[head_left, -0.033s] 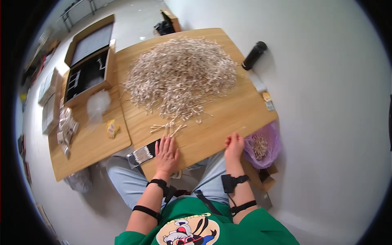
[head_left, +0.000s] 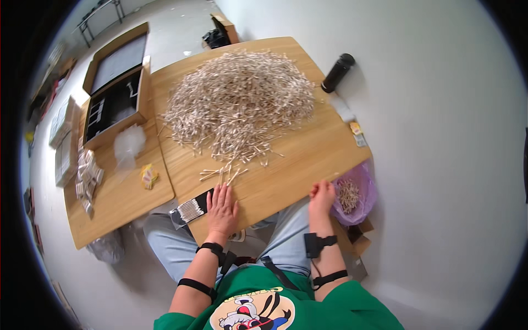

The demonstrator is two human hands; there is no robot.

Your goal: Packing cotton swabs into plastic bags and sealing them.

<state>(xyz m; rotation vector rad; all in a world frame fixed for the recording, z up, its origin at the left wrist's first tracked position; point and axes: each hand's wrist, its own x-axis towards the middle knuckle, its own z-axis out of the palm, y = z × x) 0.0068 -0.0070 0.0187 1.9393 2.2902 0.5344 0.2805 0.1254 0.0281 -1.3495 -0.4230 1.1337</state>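
A black bottle (head_left: 338,72) is just right of the table (head_left: 297,165). On the floor (head_left: 176,25) beyond, a black bag (head_left: 215,38) sits beside a cardboard box (head_left: 231,31).

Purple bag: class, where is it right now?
In the head view, the purple bag sits at the right, just past the table's near right edge, beside the person's right hand.

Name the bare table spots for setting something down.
Bare table is widest between the swab pile and right hand; a smaller patch lies between pile and swab pack. Crowded: the far middle under the pile, and around the left hand.
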